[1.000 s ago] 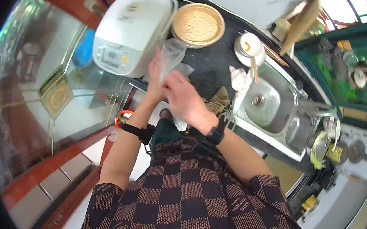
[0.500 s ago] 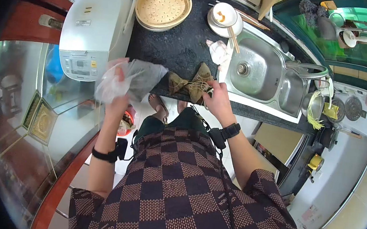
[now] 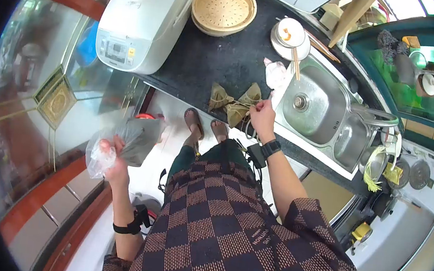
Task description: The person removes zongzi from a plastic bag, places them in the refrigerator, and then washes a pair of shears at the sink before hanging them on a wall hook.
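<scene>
My left hand [image 3: 111,160] is closed on a thin clear plastic bag [image 3: 139,140], held out low over the floor, away from the counter. At the counter's front edge, my right hand [image 3: 261,115] pinches the string of the leaf-wrapped bundles [image 3: 236,111]. These are several brownish-green pointed packets tied together, resting on the black counter [image 3: 198,65]. A crumpled white and pink wrapper [image 3: 276,74] lies just beyond my right hand, beside the sink.
A white rice cooker [image 3: 139,16] stands at the left, next to a bamboo steamer basket [image 3: 224,8]. Stacked bowls with chopsticks [image 3: 291,35] sit behind the steel sink [image 3: 313,98]. Partly hidden by the bag is a red bin [image 3: 146,116] on the floor.
My left hand has moved with the bag down and left, away from the counter. The view has shifted, and my right hand stays at the bundles.
</scene>
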Tool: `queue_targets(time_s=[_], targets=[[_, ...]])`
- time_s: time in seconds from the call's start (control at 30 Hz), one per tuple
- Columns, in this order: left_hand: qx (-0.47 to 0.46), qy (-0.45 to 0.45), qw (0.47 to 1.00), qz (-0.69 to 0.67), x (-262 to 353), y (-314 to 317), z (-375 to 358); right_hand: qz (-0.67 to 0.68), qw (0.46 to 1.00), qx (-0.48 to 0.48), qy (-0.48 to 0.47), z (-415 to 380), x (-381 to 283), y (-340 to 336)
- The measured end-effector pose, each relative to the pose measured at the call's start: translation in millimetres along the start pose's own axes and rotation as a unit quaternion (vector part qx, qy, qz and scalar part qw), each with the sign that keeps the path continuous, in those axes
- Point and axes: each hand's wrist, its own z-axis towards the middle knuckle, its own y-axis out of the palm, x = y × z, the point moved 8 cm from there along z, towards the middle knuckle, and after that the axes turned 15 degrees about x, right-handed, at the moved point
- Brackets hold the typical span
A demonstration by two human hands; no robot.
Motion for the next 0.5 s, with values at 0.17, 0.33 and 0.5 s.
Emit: queue_targets(time_s=[0.17, 0.33, 0.5], targets=[[0.112, -0.002, 0.989, 0.1, 8, -58, -45, 0.13, 0.989, -0.056, -0.028, 0, -12, 2], [0.188, -0.048, 0.971, 0.138, 3, -118, -91, 0.306, 0.925, -0.214, 0.07, -16, -66, 4], [0.191, -0.024, 0.965, 0.179, -17, -177, -129, 0.286, 0.923, -0.257, 0.009, -32, -89, 6]])
